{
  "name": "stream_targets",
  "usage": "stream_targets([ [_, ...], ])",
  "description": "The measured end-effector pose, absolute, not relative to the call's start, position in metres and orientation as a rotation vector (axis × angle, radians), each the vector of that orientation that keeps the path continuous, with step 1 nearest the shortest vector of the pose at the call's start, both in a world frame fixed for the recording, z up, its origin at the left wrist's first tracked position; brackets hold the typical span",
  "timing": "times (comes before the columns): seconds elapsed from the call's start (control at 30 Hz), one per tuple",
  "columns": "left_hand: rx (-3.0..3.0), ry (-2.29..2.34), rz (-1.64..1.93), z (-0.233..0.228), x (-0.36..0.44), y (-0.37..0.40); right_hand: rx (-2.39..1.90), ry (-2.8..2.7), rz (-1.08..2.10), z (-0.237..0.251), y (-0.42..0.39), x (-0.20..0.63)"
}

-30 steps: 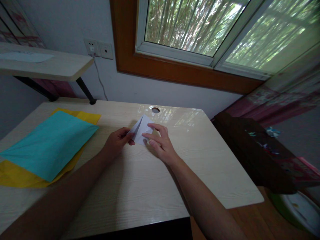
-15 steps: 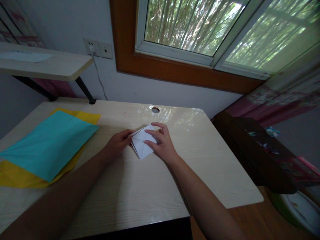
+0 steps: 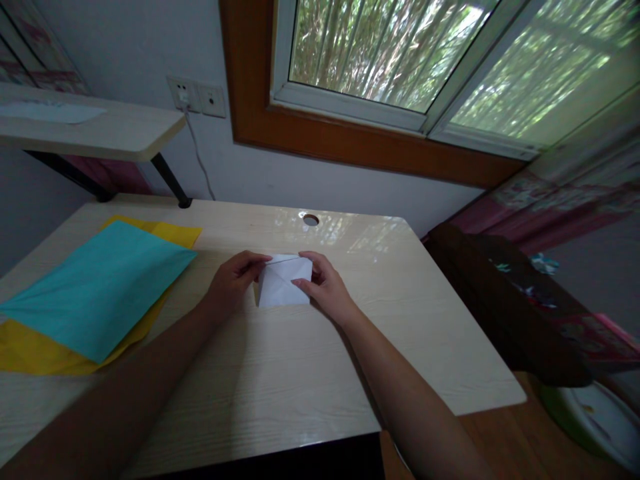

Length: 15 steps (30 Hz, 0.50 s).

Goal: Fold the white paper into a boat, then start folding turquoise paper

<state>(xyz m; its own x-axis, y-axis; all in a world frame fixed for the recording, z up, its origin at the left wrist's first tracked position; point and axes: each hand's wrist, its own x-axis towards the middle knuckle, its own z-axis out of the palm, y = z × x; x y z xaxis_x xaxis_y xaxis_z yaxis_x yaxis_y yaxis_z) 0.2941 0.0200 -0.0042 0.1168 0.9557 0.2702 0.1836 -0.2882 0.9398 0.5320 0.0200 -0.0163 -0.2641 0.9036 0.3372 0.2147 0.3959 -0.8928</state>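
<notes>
The folded white paper (image 3: 285,285) is at mid-desk, its left end pinched by the person's left hand (image 3: 234,279), its right side between the right hand's (image 3: 326,285) thumb and fingers. Left of it, a turquoise sheet (image 3: 107,287) overlaps a yellow sheet (image 3: 30,352). A cable hole (image 3: 311,220) pierces the pale wood-grain desk (image 3: 290,373) beyond; a raised shelf (image 3: 135,127) stands far left, a window (image 3: 365,53) far right.
</notes>
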Motion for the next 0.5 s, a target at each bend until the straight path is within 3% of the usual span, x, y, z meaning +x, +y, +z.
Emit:
stream_targets([
  [0.13, 1.616, 1.101, 1.29, -0.0046, 0.2943, 0.022, -0.969, -1.495, 1.115, -0.0164, 0.022, 0.5314],
  [0.5, 1.296, 0.914, 0.97, -0.0035, 0.2957, 0.0214, -1.062, -1.42, 0.93, -0.0099, 0.0228, 0.5329],
])
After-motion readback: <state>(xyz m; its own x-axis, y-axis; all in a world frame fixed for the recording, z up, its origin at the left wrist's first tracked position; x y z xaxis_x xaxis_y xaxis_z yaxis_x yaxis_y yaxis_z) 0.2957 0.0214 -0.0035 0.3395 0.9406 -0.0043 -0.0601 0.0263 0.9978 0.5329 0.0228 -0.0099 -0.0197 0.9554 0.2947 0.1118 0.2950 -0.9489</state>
